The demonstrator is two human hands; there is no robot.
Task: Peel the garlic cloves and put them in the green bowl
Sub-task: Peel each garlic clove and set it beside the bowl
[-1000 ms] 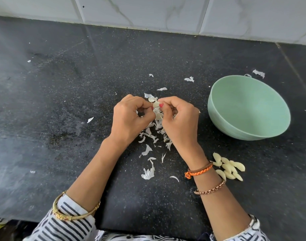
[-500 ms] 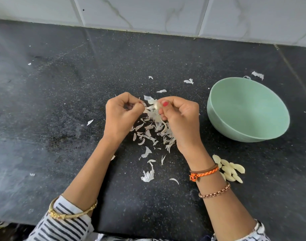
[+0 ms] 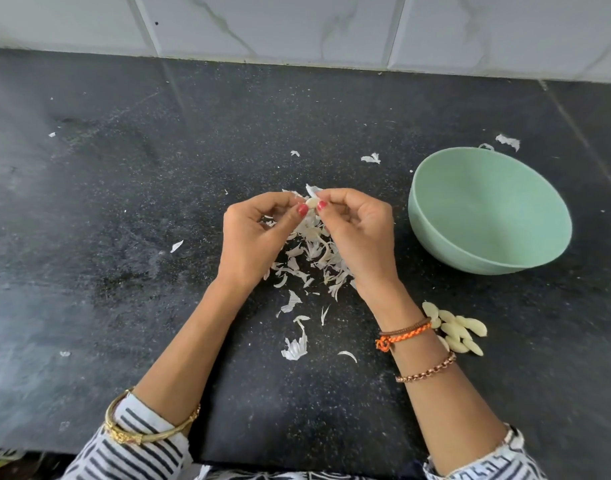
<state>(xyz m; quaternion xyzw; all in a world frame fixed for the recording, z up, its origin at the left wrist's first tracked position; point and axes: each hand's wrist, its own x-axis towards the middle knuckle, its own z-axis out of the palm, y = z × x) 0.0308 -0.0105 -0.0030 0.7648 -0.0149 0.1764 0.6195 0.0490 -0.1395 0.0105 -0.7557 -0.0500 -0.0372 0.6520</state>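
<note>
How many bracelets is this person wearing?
3, perhaps more under the sleeves: a gold bangle on the left wrist, an orange braided band and a copper chain on the right.

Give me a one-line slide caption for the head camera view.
Both hands pinch a garlic clove above peel scraps; green bowl empty, peeled cloves beside it.

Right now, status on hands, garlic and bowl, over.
Left hand and right hand both pinch one garlic clove. Green bowl holds nothing visible. Peeled cloves lie on counter. Nothing blocking the bowl.
</note>
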